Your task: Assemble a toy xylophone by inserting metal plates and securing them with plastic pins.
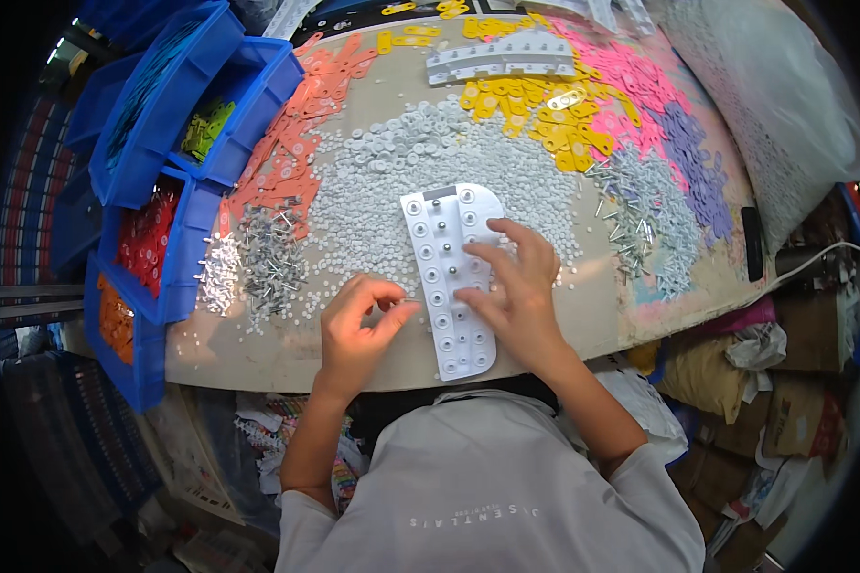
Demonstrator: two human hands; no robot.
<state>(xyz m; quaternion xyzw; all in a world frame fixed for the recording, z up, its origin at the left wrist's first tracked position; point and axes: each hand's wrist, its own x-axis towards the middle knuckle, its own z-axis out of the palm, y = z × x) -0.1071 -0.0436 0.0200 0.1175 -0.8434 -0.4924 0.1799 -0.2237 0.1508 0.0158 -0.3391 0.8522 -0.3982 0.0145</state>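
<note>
A white plastic jig (pixel 454 358) lies lengthwise in front of me, bearing rows of white ring-shaped pieces and a middle line of small metal studs. My right hand (pixel 524 301) reaches over its right side, fingers spread and fingertips at the jig's surface; it covers part of the right row. Just left of the jig, my left hand (pixel 355 323) is closed in a pinch, thumb and forefinger together. A tiny light-coloured piece seems to show at those fingertips, too small to name. Beyond the jig spreads a wide heap of small white plastic discs (pixel 382 191).
Blue bins (pixel 186 277) with coloured pieces line the left. Metal pins (pixel 272 263), white pins (pixel 220 272) and orange tags (pixel 277 158) lie nearby. Yellow tags (pixel 516 100), another white jig (pixel 500 59), pink and purple tags, and screws (pixel 631 220) are far and right. A plastic sack (pixel 769 105) stands right.
</note>
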